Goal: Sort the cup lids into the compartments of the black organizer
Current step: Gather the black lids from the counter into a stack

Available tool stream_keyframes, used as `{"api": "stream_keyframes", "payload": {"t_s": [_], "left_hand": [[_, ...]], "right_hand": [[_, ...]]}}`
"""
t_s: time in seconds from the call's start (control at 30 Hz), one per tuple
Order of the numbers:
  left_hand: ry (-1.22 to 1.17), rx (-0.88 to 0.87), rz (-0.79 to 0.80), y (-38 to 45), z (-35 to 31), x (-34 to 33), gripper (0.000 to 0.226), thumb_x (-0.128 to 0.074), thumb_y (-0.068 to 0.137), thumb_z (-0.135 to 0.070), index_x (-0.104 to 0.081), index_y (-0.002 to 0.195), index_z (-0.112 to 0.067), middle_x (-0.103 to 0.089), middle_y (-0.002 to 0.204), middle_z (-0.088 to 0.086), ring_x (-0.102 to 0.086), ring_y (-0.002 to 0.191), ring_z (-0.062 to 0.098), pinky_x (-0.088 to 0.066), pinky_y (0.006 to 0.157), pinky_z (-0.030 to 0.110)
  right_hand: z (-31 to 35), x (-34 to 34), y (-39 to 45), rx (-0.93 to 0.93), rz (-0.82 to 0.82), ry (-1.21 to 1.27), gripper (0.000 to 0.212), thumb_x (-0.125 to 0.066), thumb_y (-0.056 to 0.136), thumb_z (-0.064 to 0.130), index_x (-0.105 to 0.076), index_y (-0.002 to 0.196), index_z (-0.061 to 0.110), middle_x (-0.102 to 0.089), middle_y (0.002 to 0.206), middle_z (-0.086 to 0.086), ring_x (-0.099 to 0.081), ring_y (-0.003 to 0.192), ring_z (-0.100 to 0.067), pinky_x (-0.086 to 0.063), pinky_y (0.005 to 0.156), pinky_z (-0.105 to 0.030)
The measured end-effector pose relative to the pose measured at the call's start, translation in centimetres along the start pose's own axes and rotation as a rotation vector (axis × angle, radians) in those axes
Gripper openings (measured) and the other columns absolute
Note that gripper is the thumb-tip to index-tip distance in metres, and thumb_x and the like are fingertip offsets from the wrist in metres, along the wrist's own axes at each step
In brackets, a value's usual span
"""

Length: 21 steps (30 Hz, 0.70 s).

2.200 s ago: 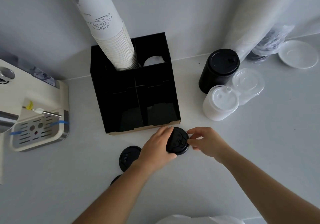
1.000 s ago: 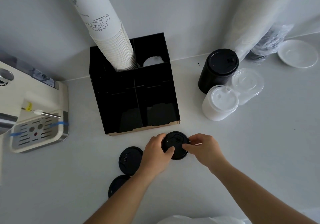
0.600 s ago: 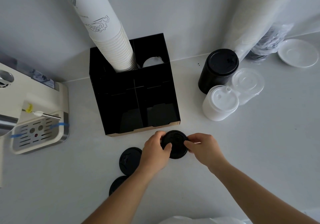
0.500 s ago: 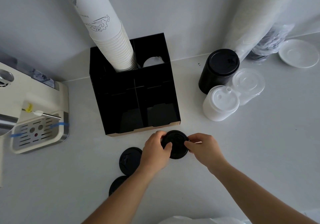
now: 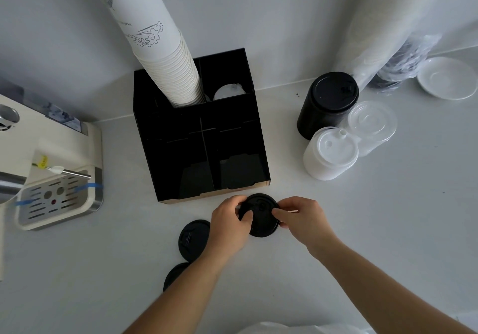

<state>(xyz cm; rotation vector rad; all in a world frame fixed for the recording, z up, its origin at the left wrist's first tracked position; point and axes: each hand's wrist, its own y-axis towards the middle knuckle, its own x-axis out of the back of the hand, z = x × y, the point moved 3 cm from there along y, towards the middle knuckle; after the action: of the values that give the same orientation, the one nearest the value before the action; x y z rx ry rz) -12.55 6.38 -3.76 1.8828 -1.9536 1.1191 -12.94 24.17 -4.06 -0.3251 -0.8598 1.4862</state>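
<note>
Hands point(image 5: 229, 223) seemingly steady on lid point(image 5: 261, 214)

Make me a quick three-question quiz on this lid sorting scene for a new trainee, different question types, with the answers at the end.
1. True or false: both hands grip the same black lid.
2. Multiple choice: where does the tall stack of paper cups stand in the black organizer? A) front left compartment B) back left compartment C) on the counter beside it
3. Fill in: besides the held one, ___ black lids lie on the counter by the left forearm.

Key:
1. True: the left hand and the right hand pinch its opposite edges.
2. B.
3. Two: a nearer lid and a partly hidden lid.
</note>
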Motion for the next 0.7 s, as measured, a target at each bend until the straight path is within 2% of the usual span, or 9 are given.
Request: {"api": "stream_keyframes", "payload": {"t_s": [0.1, 0.27, 0.4, 0.47, 0.63, 0.7], "left_hand": [[-0.011, -0.013, -0.011, 0.3, -0.4, 0.3, 0.040, -0.065, 0.089, -0.018, -0.060, 0.128, -0.017, -0.064, 0.123, 0.001, -0.059, 0.108, 0.012, -0.046, 0.087, 0.019], [0.039, -0.070, -0.051, 0.2, -1.2, 0.7, 0.035, -0.064, 0.089, -0.022, -0.062, 0.123, -0.020, -0.058, 0.120, -0.005, -0.049, 0.106, 0.005, -0.037, 0.089, 0.018], [0.067, -0.085, -0.027, -0.4, -0.7, 0.8, 0.031, -0.063, 0.089, -0.025, -0.062, 0.120, -0.022, -0.058, 0.118, -0.006, -0.051, 0.104, 0.004, -0.037, 0.080, 0.009], [0.062, -0.085, -0.021, -0.9, -0.4, 0.9, 0.031, -0.063, 0.089, -0.025, -0.062, 0.120, -0.023, -0.058, 0.117, -0.007, -0.052, 0.103, 0.003, -0.038, 0.080, 0.009], [0.022, -0.077, -0.008, -1.7, 0.1, 1.0, 0.036, -0.066, 0.086, -0.024, -0.062, 0.122, -0.023, -0.058, 0.118, -0.006, -0.054, 0.105, 0.003, -0.048, 0.088, 0.018], [0.016, -0.085, 0.000, -1.6, 0.1, 0.9, 0.041, -0.067, 0.086, -0.024, -0.060, 0.126, -0.021, -0.057, 0.118, -0.007, -0.055, 0.106, 0.004, -0.046, 0.084, 0.009]], "right_hand": [[0.2, -0.2, -0.3, 0.000, -0.015, 0.041, 0.003, -0.075, 0.081, 0.022, -0.073, 0.083, 0.022, -0.072, 0.086, 0.001, -0.073, 0.078, -0.022, -0.050, 0.061, -0.027], [-0.3, -0.4, -0.8, -0.026, -0.019, 0.132, 0.004, -0.075, 0.081, 0.014, -0.073, 0.085, 0.015, -0.075, 0.084, -0.009, -0.074, 0.077, -0.026, -0.062, 0.074, -0.035], [-0.8, -0.9, -1.7, -0.052, 0.020, 0.149, 0.007, -0.075, 0.083, 0.017, -0.072, 0.090, 0.017, -0.073, 0.088, -0.006, -0.074, 0.076, -0.020, -0.058, 0.066, -0.024], [-1.2, -1.1, -2.2, -0.048, 0.029, 0.134, 0.006, -0.075, 0.084, 0.018, -0.071, 0.088, 0.019, -0.074, 0.087, -0.005, -0.074, 0.076, -0.020, -0.058, 0.066, -0.024], [-1.6, -1.2, -2.4, -0.031, 0.027, 0.114, 0.008, -0.075, 0.084, 0.019, -0.071, 0.090, 0.018, -0.074, 0.085, -0.006, -0.073, 0.078, -0.021, -0.051, 0.062, -0.022], [-1.5, -0.8, -2.3, -0.025, 0.003, 0.117, 0.007, -0.074, 0.084, 0.019, -0.071, 0.090, 0.018, -0.074, 0.085, -0.005, -0.073, 0.079, -0.021, -0.053, 0.064, -0.025]]}}
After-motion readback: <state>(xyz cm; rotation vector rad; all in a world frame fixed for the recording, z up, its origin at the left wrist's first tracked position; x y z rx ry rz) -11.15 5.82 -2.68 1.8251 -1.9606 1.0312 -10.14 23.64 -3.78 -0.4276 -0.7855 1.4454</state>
